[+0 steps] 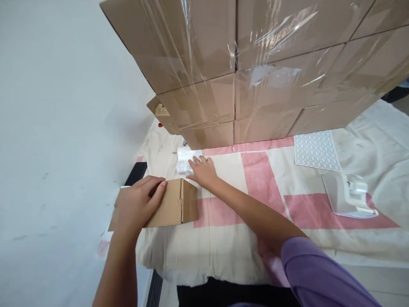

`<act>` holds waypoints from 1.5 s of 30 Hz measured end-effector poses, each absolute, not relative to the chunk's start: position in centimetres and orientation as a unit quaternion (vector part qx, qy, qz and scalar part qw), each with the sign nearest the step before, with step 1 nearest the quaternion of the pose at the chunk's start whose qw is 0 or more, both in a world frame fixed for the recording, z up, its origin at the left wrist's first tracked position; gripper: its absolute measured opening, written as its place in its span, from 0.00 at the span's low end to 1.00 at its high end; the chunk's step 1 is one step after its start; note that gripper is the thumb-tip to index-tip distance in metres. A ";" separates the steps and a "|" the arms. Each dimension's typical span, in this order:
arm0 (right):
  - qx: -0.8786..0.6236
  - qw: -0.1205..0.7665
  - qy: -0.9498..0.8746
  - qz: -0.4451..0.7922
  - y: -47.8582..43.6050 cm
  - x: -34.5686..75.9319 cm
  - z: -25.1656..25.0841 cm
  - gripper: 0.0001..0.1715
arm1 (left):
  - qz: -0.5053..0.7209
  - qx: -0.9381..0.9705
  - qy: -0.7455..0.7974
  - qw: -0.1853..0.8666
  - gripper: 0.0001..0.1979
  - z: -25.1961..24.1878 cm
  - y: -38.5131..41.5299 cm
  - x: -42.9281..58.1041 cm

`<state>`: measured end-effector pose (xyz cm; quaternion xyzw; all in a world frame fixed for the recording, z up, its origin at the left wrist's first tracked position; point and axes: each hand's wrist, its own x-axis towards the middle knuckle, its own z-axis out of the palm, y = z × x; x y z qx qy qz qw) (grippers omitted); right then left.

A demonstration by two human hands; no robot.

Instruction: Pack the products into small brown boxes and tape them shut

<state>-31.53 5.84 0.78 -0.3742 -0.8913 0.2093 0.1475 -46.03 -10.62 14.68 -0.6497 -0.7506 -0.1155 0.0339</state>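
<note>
Right hand (204, 171) palm-down on label sheet (182, 157), left hand (136, 204) atop box (171, 204)

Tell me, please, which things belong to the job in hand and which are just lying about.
In use, judging by touch:
box, at the left hand
printed paper, under the right hand

Apparently just lying or standing about:
flat sheet
tape dispenser
phone
stacked boxes

On the cloth (230, 247), a carton (174, 209) lies near left, a phone (136, 172) just beyond its left part, a label sheet (183, 155) beyond its right end. Stacked boxes (207, 102) stand on the far side; before their right part lies a sticker sheet (316, 150), a tape dispenser (341, 196) nearer.
</note>
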 end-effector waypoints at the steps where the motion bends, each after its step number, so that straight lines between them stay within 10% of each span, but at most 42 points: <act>1: -0.370 0.157 -0.890 0.217 6.2 -31.2 1.0 0.31 | -0.115 -0.650 -0.751 0.032 0.18 14.7 -10.6 -46.0; 5: -0.364 0.204 -0.869 0.267 7.2 -29.3 1.8 0.13 | -0.110 -0.645 -0.756 0.030 0.17 14.9 -10.4 -46.0; 17: -0.362 0.369 -0.563 0.645 5.5 -11.1 4.6 0.16 | -0.131 -0.671 -0.728 0.053 0.16 15.6 -2.5 -40.6; 22: -0.393 0.441 -0.603 0.537 5.4 -5.3 5.0 0.11 | -0.305 -0.769 -0.549 0.122 0.12 16.1 -1.5 -31.3; 32: -0.327 0.364 -0.722 0.490 6.2 -1.0 7.5 0.10 | -0.544 -0.633 -0.550 -0.020 0.36 3.2 -3.4 -19.3; 39: -0.294 0.229 -0.755 0.539 6.3 -1.2 8.0 0.20 | -0.572 -0.479 -0.572 -0.340 0.35 1.3 -4.1 -20.1; 45: -0.335 0.287 -0.688 0.577 6.4 -1.6 6.8 0.28 | -0.587 -0.291 -0.550 -0.519 0.31 1.0 -3.0 -20.3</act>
